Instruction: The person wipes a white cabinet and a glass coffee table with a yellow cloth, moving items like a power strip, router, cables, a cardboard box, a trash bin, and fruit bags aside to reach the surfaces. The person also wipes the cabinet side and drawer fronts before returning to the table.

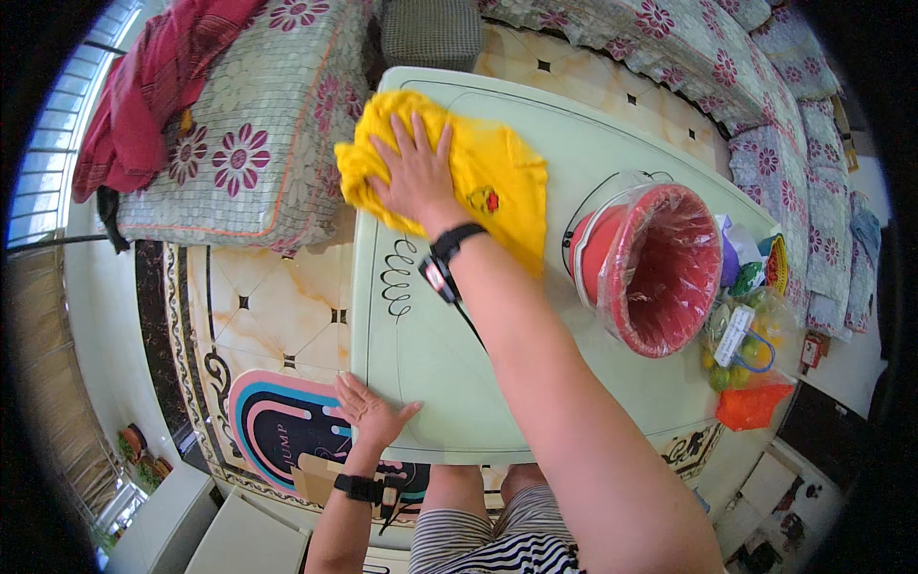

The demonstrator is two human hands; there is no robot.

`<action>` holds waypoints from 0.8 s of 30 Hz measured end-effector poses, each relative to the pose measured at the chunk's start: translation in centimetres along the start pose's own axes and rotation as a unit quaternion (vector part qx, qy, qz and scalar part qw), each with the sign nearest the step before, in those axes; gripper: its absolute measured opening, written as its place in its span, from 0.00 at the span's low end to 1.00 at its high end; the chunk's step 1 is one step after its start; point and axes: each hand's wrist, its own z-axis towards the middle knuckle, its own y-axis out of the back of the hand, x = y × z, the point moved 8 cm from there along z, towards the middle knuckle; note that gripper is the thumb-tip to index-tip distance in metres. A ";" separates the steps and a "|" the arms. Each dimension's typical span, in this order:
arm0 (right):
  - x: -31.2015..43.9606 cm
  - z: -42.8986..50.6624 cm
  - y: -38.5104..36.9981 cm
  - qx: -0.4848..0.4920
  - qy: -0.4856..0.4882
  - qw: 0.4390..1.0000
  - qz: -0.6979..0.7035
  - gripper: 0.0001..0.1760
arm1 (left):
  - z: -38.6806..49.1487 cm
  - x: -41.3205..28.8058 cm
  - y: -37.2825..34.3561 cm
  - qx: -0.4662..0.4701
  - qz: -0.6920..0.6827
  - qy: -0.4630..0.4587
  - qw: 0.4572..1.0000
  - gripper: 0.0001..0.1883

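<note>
My right hand [419,172] lies flat on a bunched yellow cloth [505,168], fingers spread, pressing it to the far left corner of a pale green table [445,373]. The cloth bears a small red and dark motif, and part of it trails toward the table's middle. At the near left edge of the table rests my left hand [373,416], holding nothing, its thumb over the top and its fingers apart. Each wrist wears a black strap with a small device. A red bucket [588,247] lined with clear plastic stands on the table right of my forearm.
Beyond the bucket sit a clear bag of fruit [753,337], an orange bag [753,405] and a yellow basket [776,262]. Floral-covered seats [244,165] border the table. A dark mat [269,423] and a cardboard piece [315,477] are at lower left.
</note>
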 end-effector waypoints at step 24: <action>-3.7 -14.0 2.9 0.023 -0.152 0.988 0.012 0.40 | 0.5 -1.1 3.5 0.006 -0.020 0.014 1.000 0.68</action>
